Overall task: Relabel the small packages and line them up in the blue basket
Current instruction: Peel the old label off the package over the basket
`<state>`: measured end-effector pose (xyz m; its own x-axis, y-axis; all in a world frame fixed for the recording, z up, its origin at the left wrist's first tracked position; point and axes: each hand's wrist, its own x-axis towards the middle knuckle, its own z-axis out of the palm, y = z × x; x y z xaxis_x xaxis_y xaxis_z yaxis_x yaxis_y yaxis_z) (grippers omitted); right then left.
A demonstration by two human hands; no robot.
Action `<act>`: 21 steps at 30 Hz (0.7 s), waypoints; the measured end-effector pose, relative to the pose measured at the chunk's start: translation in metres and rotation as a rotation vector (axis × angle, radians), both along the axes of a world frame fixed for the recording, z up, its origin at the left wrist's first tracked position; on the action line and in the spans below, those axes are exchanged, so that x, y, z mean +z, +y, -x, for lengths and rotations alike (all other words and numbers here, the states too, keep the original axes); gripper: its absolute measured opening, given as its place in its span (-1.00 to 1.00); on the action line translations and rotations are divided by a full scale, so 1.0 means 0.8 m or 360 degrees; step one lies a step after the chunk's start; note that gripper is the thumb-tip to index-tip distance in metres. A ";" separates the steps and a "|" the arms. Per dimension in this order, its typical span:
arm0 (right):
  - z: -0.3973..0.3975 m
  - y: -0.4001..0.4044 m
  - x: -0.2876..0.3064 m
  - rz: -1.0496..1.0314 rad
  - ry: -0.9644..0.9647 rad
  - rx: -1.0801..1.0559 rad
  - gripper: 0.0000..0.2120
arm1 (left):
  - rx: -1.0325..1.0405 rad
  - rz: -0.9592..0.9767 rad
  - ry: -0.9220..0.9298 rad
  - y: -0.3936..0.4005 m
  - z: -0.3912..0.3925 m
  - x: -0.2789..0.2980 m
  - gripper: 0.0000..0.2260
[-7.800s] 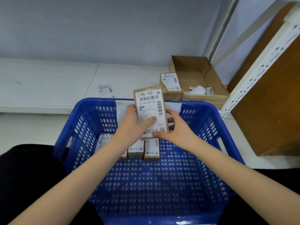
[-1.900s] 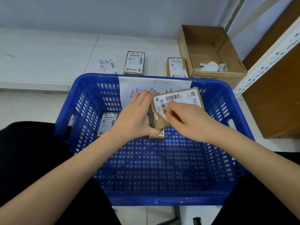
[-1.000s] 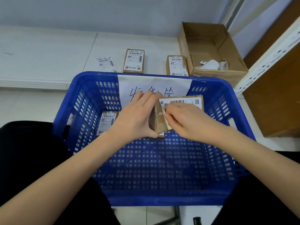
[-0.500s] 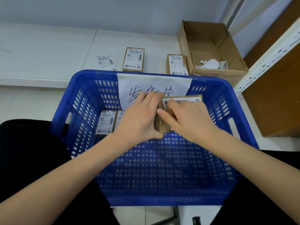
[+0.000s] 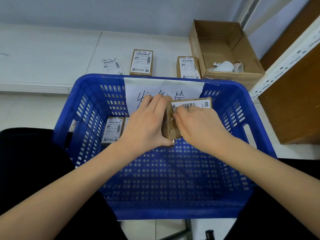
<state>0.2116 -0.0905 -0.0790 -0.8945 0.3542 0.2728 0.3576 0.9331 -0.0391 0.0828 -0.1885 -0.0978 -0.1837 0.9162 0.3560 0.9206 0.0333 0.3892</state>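
Brown package sits gripped by your left hand and right hand inside the blue basket.

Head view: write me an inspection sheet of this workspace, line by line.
Surface: white floor tiles behind the blue basket.
Job's things: held package over the basket; a labelled package stands inside at left; two packages lie behind.
Clutter: loose label; cardboard box holding white scraps.
Grippers: left hand grips the held package; right hand pinches at its label.
Cables: nothing seen.
Surroundings: grey wall, white shelf upright.
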 end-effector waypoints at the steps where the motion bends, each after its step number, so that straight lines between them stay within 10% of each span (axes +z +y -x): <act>1: -0.001 0.002 -0.001 0.0057 -0.0004 0.0037 -0.67 | -0.0005 -0.0001 -0.0002 -0.001 0.000 0.000 -0.17; 21: -0.016 0.011 0.017 0.0615 0.0253 0.0205 -0.73 | -0.0053 -0.0062 -0.0204 -0.007 0.007 0.005 -0.17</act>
<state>0.2246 -0.0815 -0.0650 -0.8956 0.3458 0.2798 0.2007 0.8755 -0.4395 0.0772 -0.1942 -0.0939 -0.1997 0.9085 0.3670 0.8635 -0.0138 0.5041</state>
